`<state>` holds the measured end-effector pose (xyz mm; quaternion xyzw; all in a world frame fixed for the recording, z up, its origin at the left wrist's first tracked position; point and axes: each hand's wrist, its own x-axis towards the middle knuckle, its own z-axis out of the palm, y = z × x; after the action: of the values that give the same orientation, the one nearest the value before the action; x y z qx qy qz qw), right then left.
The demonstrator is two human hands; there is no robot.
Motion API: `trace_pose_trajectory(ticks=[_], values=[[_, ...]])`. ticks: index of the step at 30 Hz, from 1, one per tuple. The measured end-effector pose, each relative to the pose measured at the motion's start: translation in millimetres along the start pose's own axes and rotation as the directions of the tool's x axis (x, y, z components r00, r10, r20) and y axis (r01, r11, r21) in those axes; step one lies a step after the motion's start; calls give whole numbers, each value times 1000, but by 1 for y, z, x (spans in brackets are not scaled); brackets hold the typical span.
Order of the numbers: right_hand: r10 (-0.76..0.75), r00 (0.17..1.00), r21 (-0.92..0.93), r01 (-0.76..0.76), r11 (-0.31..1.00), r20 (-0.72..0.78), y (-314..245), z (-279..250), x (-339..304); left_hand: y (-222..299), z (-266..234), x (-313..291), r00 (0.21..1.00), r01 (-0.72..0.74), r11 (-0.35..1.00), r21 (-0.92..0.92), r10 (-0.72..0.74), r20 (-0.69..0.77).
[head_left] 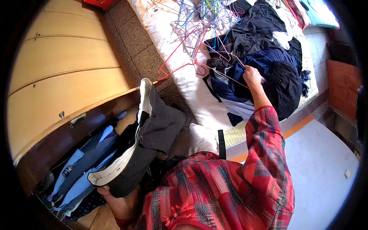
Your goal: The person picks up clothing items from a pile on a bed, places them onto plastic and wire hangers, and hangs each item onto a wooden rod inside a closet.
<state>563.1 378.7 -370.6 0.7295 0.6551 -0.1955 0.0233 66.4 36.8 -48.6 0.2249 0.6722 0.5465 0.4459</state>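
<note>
The right hand (pixel 252 76) is clamped on a pale wire hanger (pixel 227 76), above the dark clothes pile (pixel 281 80) on the bed (pixel 186 94). That hanger crosses a red hanger (pixel 180 69) at the bed's left edge; whether they are hooked together I cannot tell. If so, a pull could drag the red one off the bed, and the hanger tangle (pixel 207 15) farther up the bed might follow. The pale wire could also snag the pile beneath.

The left hand (pixel 109 197), well left of the bed, grips the near end of a dark garment (pixel 163 124) by its cream-lined waistband, fingers mostly hidden. The garment spans toward the bed; held at one end only, it could slip down or catch on the wooden cabinet (pixel 69 84) beside it.
</note>
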Motion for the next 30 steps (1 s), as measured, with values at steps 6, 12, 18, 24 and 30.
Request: trace_pose_trajectory(ticks=[6, 12, 18, 24, 30], values=[[44, 998, -175, -38, 984, 32, 37, -52, -71, -5, -8, 2, 994, -84, 993, -78, 89, 63], [-39, 999, 164, 38, 986, 2, 63, -76, -171, -17, -75, -26, 977, -213, 968, -133, 210, -34], [-11, 992, 896, 119, 429, -127, 53, -61, -276, 31, -31, -51, 979, -192, 934, -302, 204, 11], [-301, 908, 957, 269, -111, -290, -83, -94, -330, 57, -73, -104, 944, -319, 911, -263, 329, -6], [-332, 886, 939, 257, -230, -324, -140, -138, -345, 67, -114, -149, 888, -458, 844, -279, 451, -94]])
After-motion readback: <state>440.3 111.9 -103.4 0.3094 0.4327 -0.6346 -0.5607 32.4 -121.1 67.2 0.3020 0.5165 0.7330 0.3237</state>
